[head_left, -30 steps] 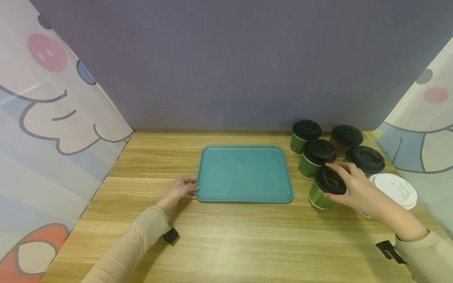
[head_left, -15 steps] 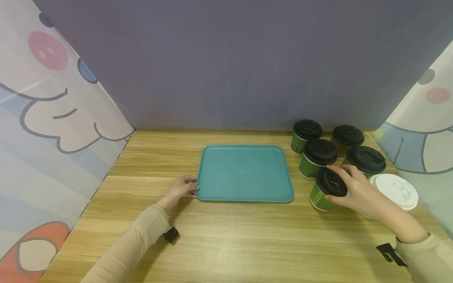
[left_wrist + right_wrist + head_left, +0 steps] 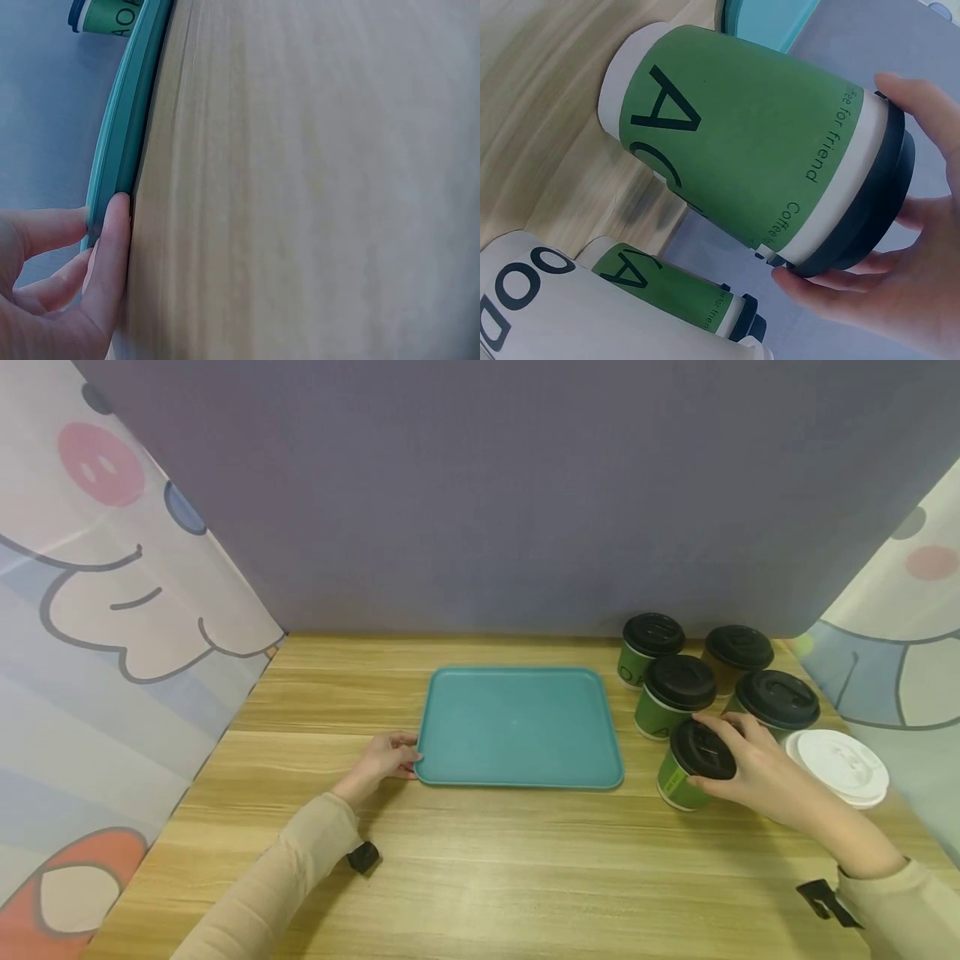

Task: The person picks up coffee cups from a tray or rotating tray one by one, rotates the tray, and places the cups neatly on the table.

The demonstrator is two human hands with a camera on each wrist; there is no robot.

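Note:
My right hand (image 3: 765, 768) grips a green paper coffee cup (image 3: 742, 135) by its black lid (image 3: 862, 202), thumb and fingertips around the lid's edge. The cup leans slightly in the head view and is the front one of a row of green cups. At the left, my left hand (image 3: 385, 758) pinches the near-left corner of a teal tray (image 3: 517, 727). In the left wrist view, the fingers (image 3: 112, 240) lie along the outer side of the tray's rim (image 3: 112, 142). Nothing lies on the tray.
Behind the held cup stand two green lidded cups (image 3: 652, 714) (image 3: 633, 667). To their right are two more black-lidded cups (image 3: 738, 647) (image 3: 776, 697) and a white-lidded cup (image 3: 842, 764), partly behind my right hand. A grey panel (image 3: 525, 502) closes off the table's back.
The held cup and my right hand have shifted very slightly toward the front of the table. My left hand stays at the tray's corner, and the tray has kept its place.

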